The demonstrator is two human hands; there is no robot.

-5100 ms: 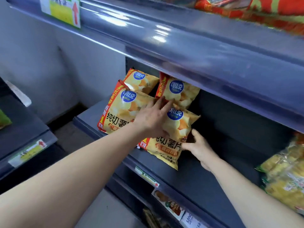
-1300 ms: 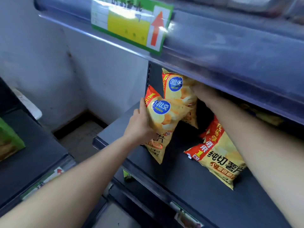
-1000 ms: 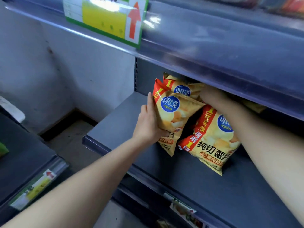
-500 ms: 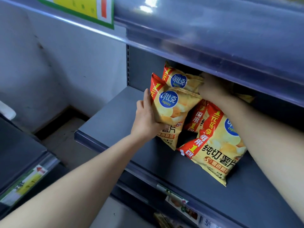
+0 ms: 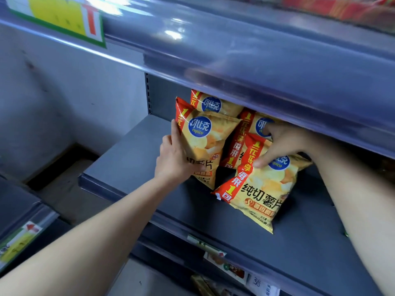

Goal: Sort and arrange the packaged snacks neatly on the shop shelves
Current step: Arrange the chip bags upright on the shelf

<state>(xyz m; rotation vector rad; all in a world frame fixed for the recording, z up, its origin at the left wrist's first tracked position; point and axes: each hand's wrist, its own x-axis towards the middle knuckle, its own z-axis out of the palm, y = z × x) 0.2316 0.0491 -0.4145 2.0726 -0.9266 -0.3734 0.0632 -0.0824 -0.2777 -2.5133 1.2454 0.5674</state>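
Note:
Several yellow-and-red potato chip bags sit on the dark grey shelf (image 5: 132, 159). My left hand (image 5: 174, 160) grips the lower left side of the front left bag (image 5: 205, 142), which stands upright. Behind it a second upright bag (image 5: 213, 104) leans against the back panel. My right hand (image 5: 282, 144) pinches the top of the front right bag (image 5: 258, 189), which lies tilted toward the shelf edge. A further bag (image 5: 237, 142) stands behind that one, partly hidden by my right hand.
The upper shelf's front rail (image 5: 245, 60) overhangs the bags and carries a green-and-yellow price tag (image 5: 57, 16). Red snack packs (image 5: 346, 9) lie on that upper shelf. Bare shelf extends left and right of the bags. Another shelf unit (image 5: 19, 221) stands at the lower left.
My right hand has come out from the back of the shelf and now pinches the top of the front right bag. My left hand keeps its grip on the front left bag.

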